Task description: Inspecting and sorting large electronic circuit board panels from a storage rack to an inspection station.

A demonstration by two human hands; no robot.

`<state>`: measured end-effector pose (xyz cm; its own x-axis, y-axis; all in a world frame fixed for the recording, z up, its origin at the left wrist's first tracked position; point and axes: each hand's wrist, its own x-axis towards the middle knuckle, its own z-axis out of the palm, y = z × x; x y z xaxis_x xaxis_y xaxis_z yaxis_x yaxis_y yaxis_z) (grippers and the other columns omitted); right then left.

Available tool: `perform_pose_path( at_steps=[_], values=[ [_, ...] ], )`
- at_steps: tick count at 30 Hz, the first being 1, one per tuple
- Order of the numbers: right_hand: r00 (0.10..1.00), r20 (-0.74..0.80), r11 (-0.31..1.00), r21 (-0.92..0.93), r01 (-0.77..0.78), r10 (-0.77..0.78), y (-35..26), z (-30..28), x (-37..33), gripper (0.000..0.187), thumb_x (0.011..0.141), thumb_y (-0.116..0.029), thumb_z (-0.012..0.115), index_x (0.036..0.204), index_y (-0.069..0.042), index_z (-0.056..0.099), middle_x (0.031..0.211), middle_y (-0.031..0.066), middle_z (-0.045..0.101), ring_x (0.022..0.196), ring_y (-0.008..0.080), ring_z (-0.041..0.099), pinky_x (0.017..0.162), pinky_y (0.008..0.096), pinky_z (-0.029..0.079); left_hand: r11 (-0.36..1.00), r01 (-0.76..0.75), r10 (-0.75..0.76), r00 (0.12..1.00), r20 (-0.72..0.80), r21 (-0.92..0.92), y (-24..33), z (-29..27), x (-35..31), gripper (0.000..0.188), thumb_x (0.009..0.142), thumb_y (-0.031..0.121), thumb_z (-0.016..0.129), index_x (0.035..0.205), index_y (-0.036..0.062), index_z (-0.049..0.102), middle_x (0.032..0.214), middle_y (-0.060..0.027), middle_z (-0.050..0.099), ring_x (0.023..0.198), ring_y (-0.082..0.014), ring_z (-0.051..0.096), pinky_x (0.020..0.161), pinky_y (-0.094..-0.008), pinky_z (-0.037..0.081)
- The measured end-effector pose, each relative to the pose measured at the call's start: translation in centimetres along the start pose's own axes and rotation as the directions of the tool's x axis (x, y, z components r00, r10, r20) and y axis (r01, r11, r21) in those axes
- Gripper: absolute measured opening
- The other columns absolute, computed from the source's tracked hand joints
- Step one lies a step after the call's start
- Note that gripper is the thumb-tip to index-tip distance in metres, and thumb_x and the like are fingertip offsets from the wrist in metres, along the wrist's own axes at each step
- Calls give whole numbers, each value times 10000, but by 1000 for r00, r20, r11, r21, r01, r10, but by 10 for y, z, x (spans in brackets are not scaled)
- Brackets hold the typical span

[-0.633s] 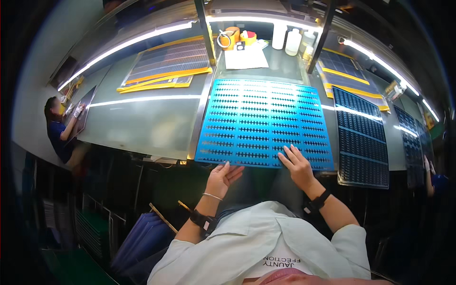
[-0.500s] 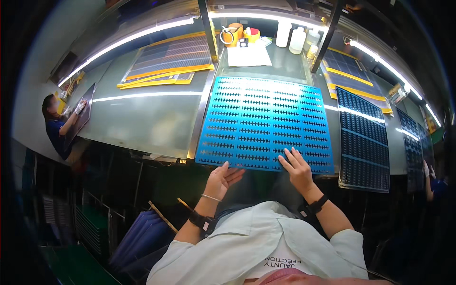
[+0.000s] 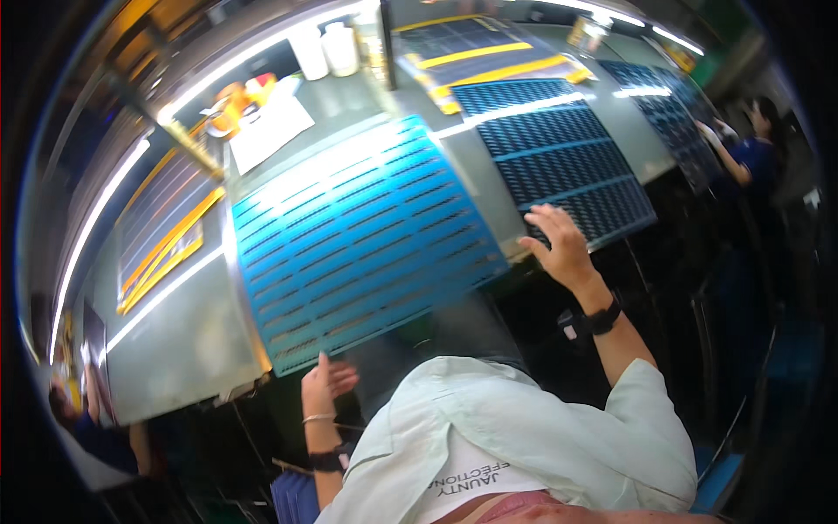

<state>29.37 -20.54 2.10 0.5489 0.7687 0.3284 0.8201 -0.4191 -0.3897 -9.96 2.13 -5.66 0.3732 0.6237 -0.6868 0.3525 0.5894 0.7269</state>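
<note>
A bright blue flat sheet (image 3: 367, 236) with rows of narrow dark slots lies on the grey workbench, its near edge jutting past the bench front. My left hand (image 3: 329, 384) is at the sheet's near left edge, thumb up and fingers stretched out. Whether the thumb touches the edge I cannot tell. To the right of the sheet, my right hand (image 3: 559, 244) is off it with fingers spread, holding nothing. That hand is beside the near left corner of a second slotted panel (image 3: 550, 157), dark with blue bands.
White bottles (image 3: 340, 48), orange tape rolls (image 3: 229, 103) and white paper (image 3: 272, 129) are at the back. Yellow-edged screens (image 3: 471, 52) lie on both sides. A metal post (image 3: 387, 44) rises behind the sheet. Co-workers are at far right (image 3: 755, 153) and far left (image 3: 78, 419).
The view has turned to the right and tilted. My right hand has left the blue sheet and moved right towards the dark panel. My left hand stays by the near left edge.
</note>
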Motion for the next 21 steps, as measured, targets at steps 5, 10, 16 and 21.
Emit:
perform_pose_path(
  at_steps=[5,10,16,21],
  values=[
    [977,210,970,-228,83,-34,44,10,-41,665,677,-447,711,1051,35,446,1248,354,372,1161,527,363,969,491,349,936,-186,136,974,179,300,72,7,-15,354,903,309,510,946,-29,605,759,-128,660,624,-186,646,572,-272,522],
    [980,197,981,-185,54,-16,49,13,-53,466,752,-310,662,990,33,457,1242,364,380,1142,532,381,954,484,370,648,-648,489,757,433,401,147,99,9,259,884,212,546,1012,-3,611,845,-116,664,788,-170,642,680,-270,507],
    [977,201,982,-154,109,-77,54,-2,-59,419,756,-300,663,944,24,473,1236,362,388,1137,528,391,937,476,392,-51,-908,508,335,794,416,150,268,50,343,805,260,610,1048,18,602,1113,-176,577,1041,-317,542,884,-371,435],
    [978,169,979,-137,148,-125,64,5,-61,362,750,-256,666,912,13,485,1196,352,435,1092,519,445,902,466,431,-261,-898,512,182,839,354,123,341,64,343,782,244,619,1047,29,581,1203,-163,528,1167,-319,449,945,-377,384]
  ],
)
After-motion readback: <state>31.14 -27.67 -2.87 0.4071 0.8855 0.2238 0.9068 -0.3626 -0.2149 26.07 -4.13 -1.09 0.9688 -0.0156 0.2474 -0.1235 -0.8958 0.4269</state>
